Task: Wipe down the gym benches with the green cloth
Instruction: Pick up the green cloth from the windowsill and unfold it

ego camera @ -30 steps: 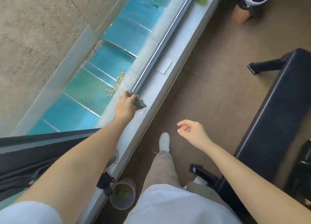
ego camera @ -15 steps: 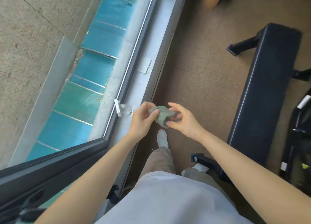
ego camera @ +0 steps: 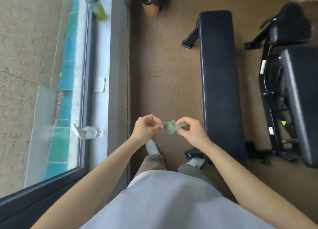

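Both the left hand [ego camera: 146,128] and right hand [ego camera: 191,130] pinch the green cloth [ego camera: 169,126], spreading it; next it must reach the bench [ego camera: 218,73].

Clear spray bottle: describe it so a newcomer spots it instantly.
Follow the pale window sill along the left side, beside the glass. The clear spray bottle lies on its side at the near end, level with the hands. Unlike the green bottle farther along, it is transparent.

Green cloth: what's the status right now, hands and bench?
Left hand and right hand both pinch the green cloth, stretched between them over the floor. Flat bench to the right, untouched. Nothing between cloth and bench.
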